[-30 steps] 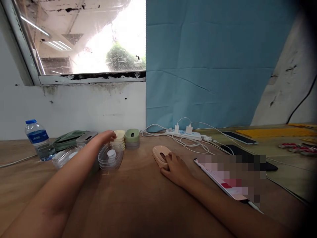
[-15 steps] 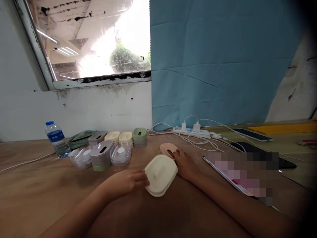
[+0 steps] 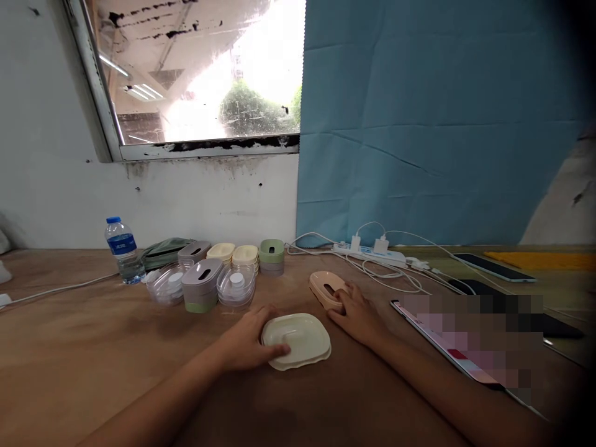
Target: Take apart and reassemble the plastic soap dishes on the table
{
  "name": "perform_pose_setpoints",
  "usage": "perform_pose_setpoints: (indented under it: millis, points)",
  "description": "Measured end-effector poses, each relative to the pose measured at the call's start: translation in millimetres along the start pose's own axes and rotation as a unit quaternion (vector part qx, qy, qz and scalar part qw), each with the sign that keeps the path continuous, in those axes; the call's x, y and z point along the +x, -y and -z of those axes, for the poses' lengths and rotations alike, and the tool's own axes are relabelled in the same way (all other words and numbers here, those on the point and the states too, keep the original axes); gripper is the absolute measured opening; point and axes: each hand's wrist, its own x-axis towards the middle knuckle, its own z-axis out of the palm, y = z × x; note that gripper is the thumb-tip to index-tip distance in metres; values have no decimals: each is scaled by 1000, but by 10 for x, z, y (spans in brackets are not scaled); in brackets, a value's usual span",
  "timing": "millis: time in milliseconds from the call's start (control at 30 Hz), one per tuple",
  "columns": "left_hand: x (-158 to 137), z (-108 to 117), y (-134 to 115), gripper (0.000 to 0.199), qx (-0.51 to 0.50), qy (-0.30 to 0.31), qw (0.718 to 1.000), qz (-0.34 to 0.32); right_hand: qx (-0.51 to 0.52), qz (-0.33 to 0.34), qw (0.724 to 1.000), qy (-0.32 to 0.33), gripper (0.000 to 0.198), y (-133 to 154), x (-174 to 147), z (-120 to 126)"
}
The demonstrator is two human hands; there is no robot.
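- My left hand (image 3: 249, 343) grips the cream piece (image 3: 305, 338) by its left side, nearer me than the peach piece (image 3: 321, 280).
- My right hand (image 3: 362, 315) touches that; grip unclear.
- One-sided holding could let cream tip.

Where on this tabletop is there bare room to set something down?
The tabletop is bare between the left hand and the bottle, and on the near side of the cream piece. It is crowded back left around the clear containers and at right around the tablet.
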Motion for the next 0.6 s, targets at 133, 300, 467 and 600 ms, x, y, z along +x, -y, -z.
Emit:
perform_pose_setpoints:
  millis: [133,300,467,600]
  points:
    - [-14,-225,-17,87,-23,-15,998,55,22,-19,1000,-10,33,-36,26,-14]
    - [32,-274,110,83,-44,-34,998,23,78,-41,996,-29,36,-94,92,-15]
    - [72,-212,175,83,-50,-18,999,-3,280,103,954,-33,37,-34,-14,93]
    - [74,-159,242,97,-52,-21,998,-14,342,230,908,76,44,123,-221,190]
